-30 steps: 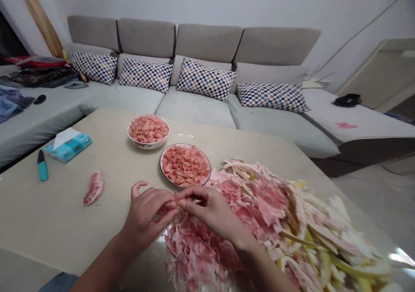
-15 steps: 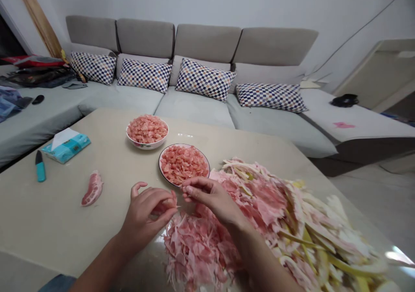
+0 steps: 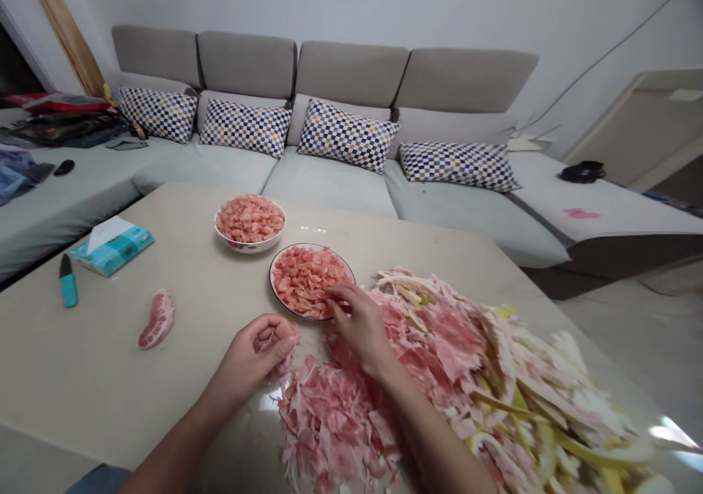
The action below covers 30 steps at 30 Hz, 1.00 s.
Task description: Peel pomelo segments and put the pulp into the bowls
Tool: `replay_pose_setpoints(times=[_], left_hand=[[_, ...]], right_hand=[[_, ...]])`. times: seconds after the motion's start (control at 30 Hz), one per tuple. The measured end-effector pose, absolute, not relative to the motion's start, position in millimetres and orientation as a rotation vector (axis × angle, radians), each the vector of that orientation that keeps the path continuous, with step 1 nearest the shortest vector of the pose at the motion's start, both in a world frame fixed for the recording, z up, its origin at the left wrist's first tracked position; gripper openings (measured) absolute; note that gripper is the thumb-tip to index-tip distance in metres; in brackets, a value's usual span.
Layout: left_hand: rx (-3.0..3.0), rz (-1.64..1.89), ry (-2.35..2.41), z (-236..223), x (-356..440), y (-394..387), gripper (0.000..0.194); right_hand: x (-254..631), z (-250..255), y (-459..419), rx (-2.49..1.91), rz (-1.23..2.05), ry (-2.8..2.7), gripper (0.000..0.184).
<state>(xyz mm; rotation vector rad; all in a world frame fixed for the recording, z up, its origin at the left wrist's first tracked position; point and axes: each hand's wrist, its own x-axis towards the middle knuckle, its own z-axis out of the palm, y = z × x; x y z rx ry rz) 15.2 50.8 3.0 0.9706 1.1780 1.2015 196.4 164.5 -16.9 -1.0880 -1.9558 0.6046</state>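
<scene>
My left hand (image 3: 255,351) is closed around a pink piece of pomelo segment (image 3: 283,344), mostly hidden by the fingers, just above the table. At the right rim of a dark-edged plate (image 3: 271,282), my right hand (image 3: 359,326) has its thumb and fingers bent together. Whatever is between those fingertips is too small to make out. Peeled pomelo pulp (image 3: 307,278) heaps up on the plate. Below the hands lies a pile of thin pink membranes (image 3: 335,421). A whole pomelo segment (image 3: 157,320) rests on the table to the left.
Behind the plate stands a white bowl (image 3: 250,247) full of pulp. Thick pomelo peels (image 3: 549,406) cover the table's right side. On the left are a tissue pack (image 3: 118,249) and a teal-handled knife (image 3: 68,285). A grey sofa (image 3: 335,194) lines the back.
My right hand has moved away from the left, forward and right to the plate's rim. My left hand has shifted slightly, its fingers curling in around the segment piece.
</scene>
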Motion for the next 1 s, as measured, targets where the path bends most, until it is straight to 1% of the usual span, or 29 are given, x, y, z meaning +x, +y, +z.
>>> replay_pose_setpoints(times=[0.17, 0.3, 0.37, 0.47, 0.53, 0.63, 0.87, 1.0], left_hand=[[1.014, 1.228, 1.148, 4, 14, 52, 0.024], [1.137, 1.257, 1.242, 3, 13, 51, 0.019], [1.246, 1.255, 1.328, 3, 14, 49, 0.017], [1.452, 1.243, 1.461, 4, 14, 46, 0.014], [1.572, 1.255, 1.509, 4, 13, 46, 0.013], [1.721, 1.283, 1.495, 2, 11, 46, 0.014], [1.859, 1.33, 1.436, -2, 9, 50, 0.018], [1.872, 1.362, 1.418, 0, 9, 49, 0.018]], right_hand=[[199, -16, 165, -1.061, 0.562, -2.042, 0.022], [198, 0, 154, -1.032, 0.527, -2.071, 0.023], [196, 15, 142, -0.997, 0.62, -2.068, 0.02], [194, 36, 124, -0.941, 0.955, -2.112, 0.015], [192, 44, 115, -0.923, 1.076, -2.109, 0.014], [190, 48, 110, -0.937, 1.126, -2.093, 0.016], [191, 45, 113, -0.945, 1.266, -2.001, 0.004], [192, 40, 116, -1.014, 1.413, -1.914, 0.014]])
